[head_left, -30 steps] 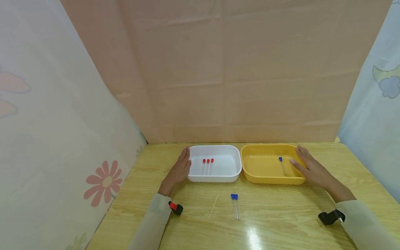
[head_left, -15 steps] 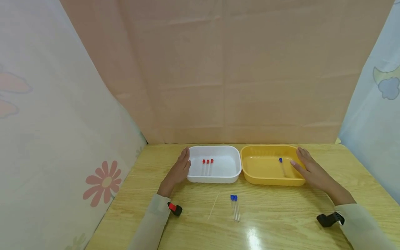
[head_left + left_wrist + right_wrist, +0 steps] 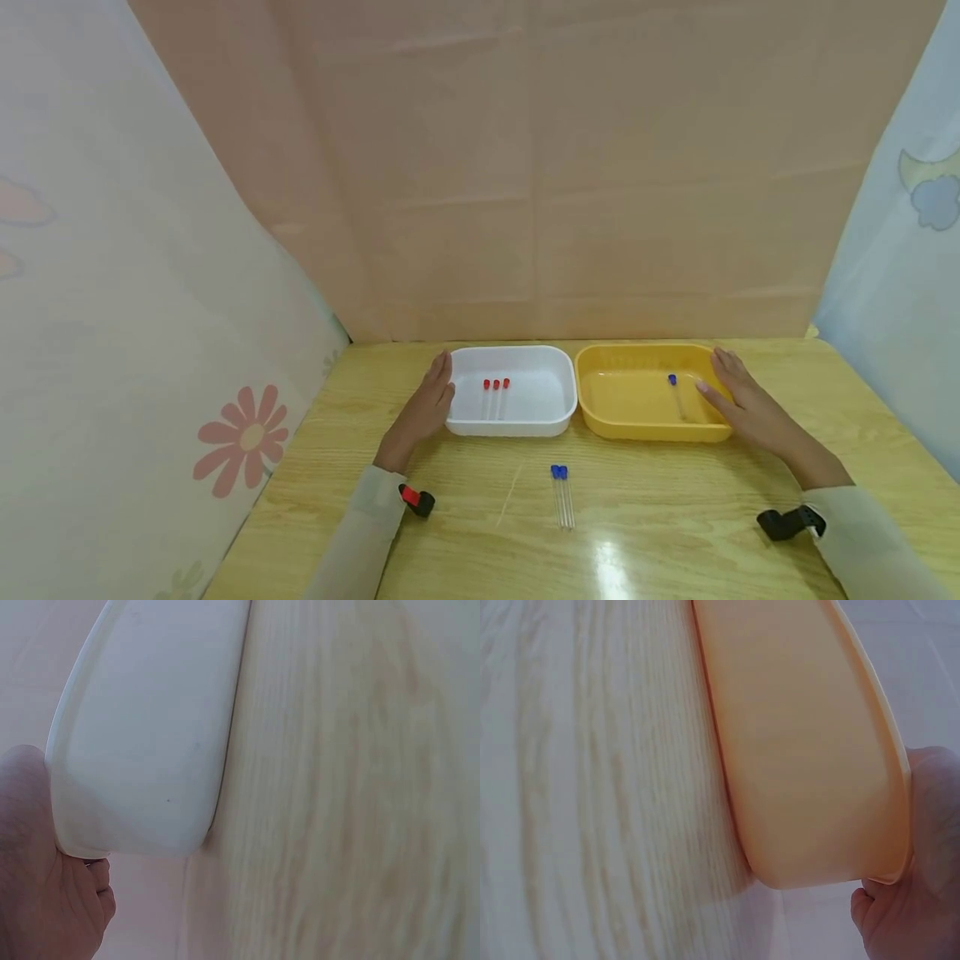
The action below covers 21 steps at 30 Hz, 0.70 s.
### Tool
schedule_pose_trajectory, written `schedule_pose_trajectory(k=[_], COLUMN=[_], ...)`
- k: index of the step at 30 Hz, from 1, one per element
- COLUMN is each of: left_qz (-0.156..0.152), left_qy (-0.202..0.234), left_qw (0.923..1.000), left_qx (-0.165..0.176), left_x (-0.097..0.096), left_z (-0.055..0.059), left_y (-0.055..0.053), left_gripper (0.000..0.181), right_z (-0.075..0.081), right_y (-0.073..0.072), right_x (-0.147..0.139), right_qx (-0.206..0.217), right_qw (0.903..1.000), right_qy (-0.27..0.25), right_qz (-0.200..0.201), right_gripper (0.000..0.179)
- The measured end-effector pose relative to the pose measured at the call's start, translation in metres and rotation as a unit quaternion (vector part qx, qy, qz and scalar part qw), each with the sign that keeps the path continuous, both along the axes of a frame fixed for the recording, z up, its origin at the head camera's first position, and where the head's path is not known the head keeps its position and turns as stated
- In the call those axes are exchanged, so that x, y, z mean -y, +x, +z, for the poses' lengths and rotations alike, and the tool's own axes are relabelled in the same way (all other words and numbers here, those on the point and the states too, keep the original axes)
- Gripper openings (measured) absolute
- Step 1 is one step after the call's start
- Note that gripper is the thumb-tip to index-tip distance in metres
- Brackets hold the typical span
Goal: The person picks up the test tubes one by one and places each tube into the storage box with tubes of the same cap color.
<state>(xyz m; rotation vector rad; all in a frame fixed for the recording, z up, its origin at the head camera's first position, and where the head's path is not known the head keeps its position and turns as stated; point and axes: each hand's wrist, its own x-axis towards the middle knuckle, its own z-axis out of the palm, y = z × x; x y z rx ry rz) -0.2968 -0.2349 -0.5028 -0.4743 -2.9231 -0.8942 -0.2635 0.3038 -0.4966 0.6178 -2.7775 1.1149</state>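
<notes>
A white plastic tray (image 3: 512, 427) and a yellow plastic tray (image 3: 652, 432) stand side by side on the table. My left hand (image 3: 420, 410) holds the white tray at its left end, thumb by the rim and fingers along the outer wall. At the other end, my right hand (image 3: 757, 412) grips the yellow tray's right rim, its thumb reaching over the inside. Three thin clear tubes with red caps (image 3: 496, 384) lie in the white tray. One tube with a blue cap (image 3: 672, 380) lies in the yellow tray. Both wrist views show fingers below the rims.
Thin clear tubes with blue caps (image 3: 559, 472) lie together on the wooden table (image 3: 645, 533) in front of the trays. A thin pale line (image 3: 510, 495) shows left of them. A brown sheet (image 3: 450, 183) hangs behind, with patterned cloth on both sides.
</notes>
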Motion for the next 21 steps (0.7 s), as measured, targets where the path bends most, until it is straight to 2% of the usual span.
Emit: schedule_pose_trajectory(k=[9,14,21], left_qz=[0.003,-0.004,-0.017], left_qy=[-0.001,-0.005,0.013], left_qw=[0.9999,0.9999,0.9998], left_qx=[0.014,0.008,0.0], left_x=[0.002,0.0034,0.0036], left_z=[0.0016,0.003,0.0032], left_y=[-0.0019,-0.0026,-0.001], left_gripper=[0.061,0.061,0.06], right_z=[0.0025,0.0033,0.002], right_y=[-0.0009,-0.0026,-0.0019], right_x=[0.0025,0.0026,0.0008], right_qx=[-0.01,-0.014,-0.008], right_qw=[0.9999,0.9999,0.9999], right_qy=[0.005,0.007,0.01], right_qz=[-0.002,-0.002,-0.005], right_gripper=[0.072,0.073,0.073])
